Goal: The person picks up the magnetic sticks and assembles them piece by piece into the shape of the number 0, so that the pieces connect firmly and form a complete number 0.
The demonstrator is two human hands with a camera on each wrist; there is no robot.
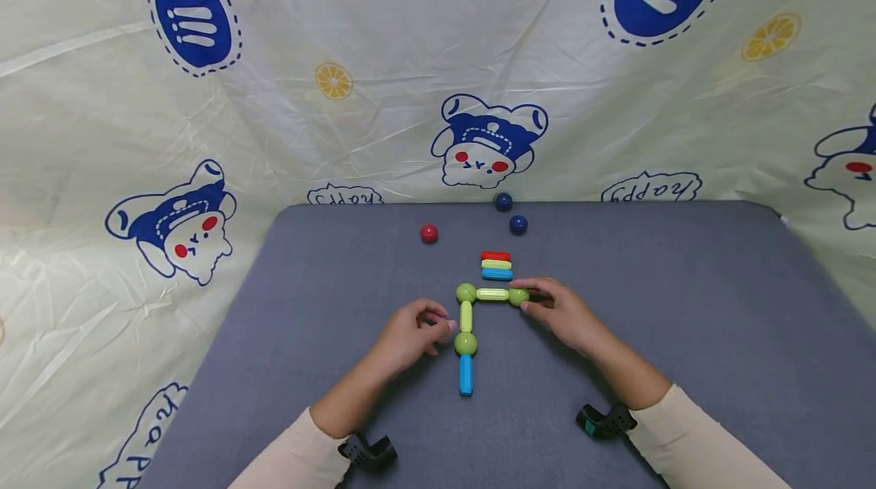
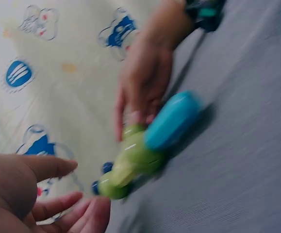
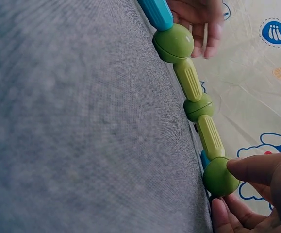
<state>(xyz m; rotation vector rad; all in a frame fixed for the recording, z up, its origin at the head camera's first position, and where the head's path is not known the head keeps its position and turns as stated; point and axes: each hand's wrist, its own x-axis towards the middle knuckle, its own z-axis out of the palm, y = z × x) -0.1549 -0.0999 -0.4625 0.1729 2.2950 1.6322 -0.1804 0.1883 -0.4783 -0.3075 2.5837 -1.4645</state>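
Green balls and yellow-green rods form a right-angled chain on the table. A rod runs from the corner ball to the right-end green ball. Another rod leads down to the lower green ball, from which a blue rod points toward me. My right hand pinches the right-end ball between thumb and fingers; the right wrist view shows the thumb against it. Beside the upright rod, my left hand holds nothing, its fingers loosely bent. The left wrist view is blurred.
Red, yellow and blue rods lie stacked in rows just beyond the chain. Farther back are a red ball and two dark blue balls. A printed cloth hangs behind the grey table.
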